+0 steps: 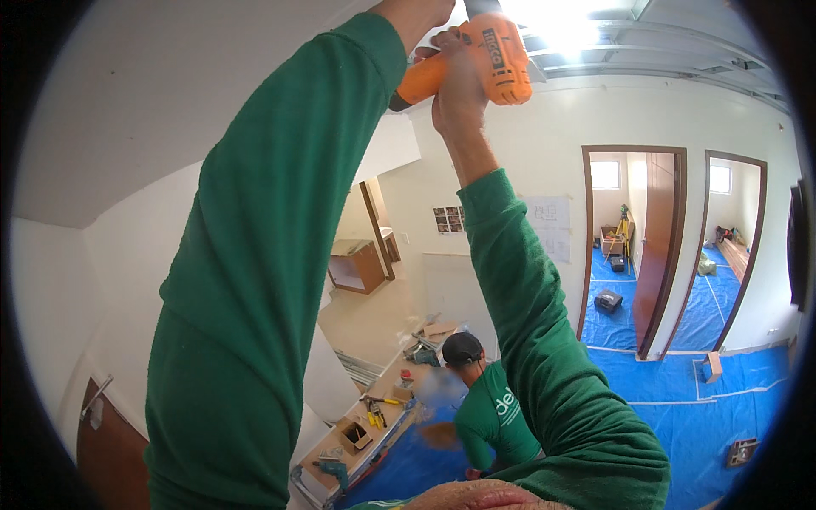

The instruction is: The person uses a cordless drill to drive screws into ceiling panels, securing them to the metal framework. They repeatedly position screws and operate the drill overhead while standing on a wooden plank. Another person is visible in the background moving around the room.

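An orange cordless drill (501, 59) is raised overhead at the top centre, with a dark front end reaching past the upper edge. My right hand (461, 89) is wrapped round it. Beside the drill's front, my left hand (412, 17) is partly cut off by the top edge; its fingers are hidden. Both forearms are in green sleeves. Bare metal ceiling framing (646, 38) runs to the right of the drill, and a pale ceiling surface (110, 119) spans the upper left.
A co-worker (484, 408) in green and a dark cap crouches below, beside a board (378, 450) holding tools and boxes. Blue sheeting (680, 425) covers the floor at right. Two doorways (680, 255) open into rooms with toolboxes and materials. A wooden cabinet (365, 263) stands at centre left.
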A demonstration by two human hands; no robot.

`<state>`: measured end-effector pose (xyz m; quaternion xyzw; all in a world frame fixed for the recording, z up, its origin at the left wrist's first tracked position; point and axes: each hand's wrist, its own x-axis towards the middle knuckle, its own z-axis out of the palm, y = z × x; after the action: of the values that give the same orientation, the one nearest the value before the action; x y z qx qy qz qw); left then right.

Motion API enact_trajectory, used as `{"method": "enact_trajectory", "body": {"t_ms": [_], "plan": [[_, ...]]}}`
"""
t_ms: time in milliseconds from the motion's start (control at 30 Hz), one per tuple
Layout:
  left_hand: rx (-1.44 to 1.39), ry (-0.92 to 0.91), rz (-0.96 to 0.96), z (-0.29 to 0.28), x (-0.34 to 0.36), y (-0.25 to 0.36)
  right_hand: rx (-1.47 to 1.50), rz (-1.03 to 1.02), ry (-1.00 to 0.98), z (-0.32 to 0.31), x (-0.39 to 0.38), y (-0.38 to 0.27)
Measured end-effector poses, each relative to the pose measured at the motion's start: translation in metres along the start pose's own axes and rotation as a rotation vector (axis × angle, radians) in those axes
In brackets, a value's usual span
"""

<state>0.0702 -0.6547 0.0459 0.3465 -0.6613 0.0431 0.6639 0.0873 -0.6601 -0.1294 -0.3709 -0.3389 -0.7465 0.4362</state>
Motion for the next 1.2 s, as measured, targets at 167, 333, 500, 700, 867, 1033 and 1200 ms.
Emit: {"method": "enact_trajectory", "body": {"t_ms": [167,333,500,700,867,1033,1200], "plan": [[-0.091,-0.176,-0.063,-0.024,0.003,-0.01,-0.035,-0.063,-0.026,0.005,0.0,0.015],[0.8,0.1,0.68,-0.064,-0.038,0.0,-0.037,-0.086,0.005,-0.008,0.009,0.017],[1.153,0.063,1.192,-0.115,-0.097,0.087,0.001,-0.029,0.003,0.006,-0.002,0.018],[1.694,0.064,1.588,-0.082,-0.073,0.124,0.04,-0.022,0.029,0.006,-0.001,0.019],[1.909,0.07,1.621,-0.074,-0.064,0.134,0.042,-0.034,0.017,0.002,0.002,0.021],[2.039,0.044,1.443,-0.064,-0.077,0.135,0.036,-0.032,-0.026,0.001,0.002,0.023],[2.181,0.054,1.32,-0.058,-0.087,0.141,0.002,-0.004,0.0,0.001,0.003,0.022]]}}
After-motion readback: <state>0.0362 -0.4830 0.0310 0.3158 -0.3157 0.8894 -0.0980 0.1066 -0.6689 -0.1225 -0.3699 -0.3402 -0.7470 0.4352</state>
